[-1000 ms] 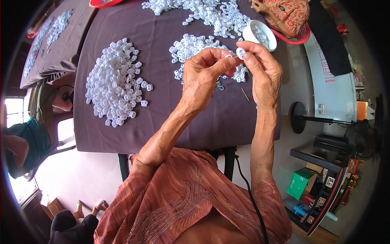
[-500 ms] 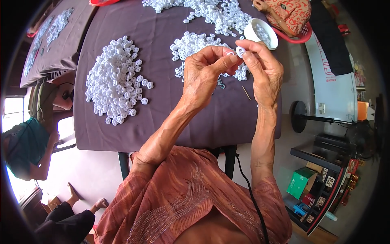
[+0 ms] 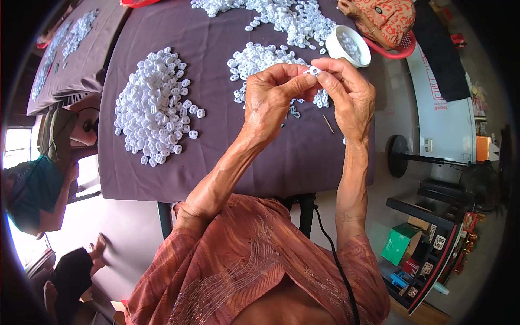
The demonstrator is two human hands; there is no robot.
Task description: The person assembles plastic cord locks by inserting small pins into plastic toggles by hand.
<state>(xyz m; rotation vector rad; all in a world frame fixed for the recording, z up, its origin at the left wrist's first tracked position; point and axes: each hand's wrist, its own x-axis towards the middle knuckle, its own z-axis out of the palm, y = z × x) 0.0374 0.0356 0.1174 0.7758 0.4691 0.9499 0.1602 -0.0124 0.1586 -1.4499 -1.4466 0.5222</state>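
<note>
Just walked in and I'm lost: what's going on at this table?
A person sits at a purple table, pinching one small white piece between the fingertips of both hands, left hand and right hand, raised above the cloth. Heaps of like pieces lie around: a pile to the left and a white bowl to the right.

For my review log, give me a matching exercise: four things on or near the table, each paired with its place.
1. small white piece
2. white bowl
3. thin stick
4. green box

A. on the cloth below the right hand
B. pinched between the fingertips of both hands
C. table's far right
D. on the shelf unit, lower right

Pairs: 1-B, 2-C, 3-A, 4-D
</note>
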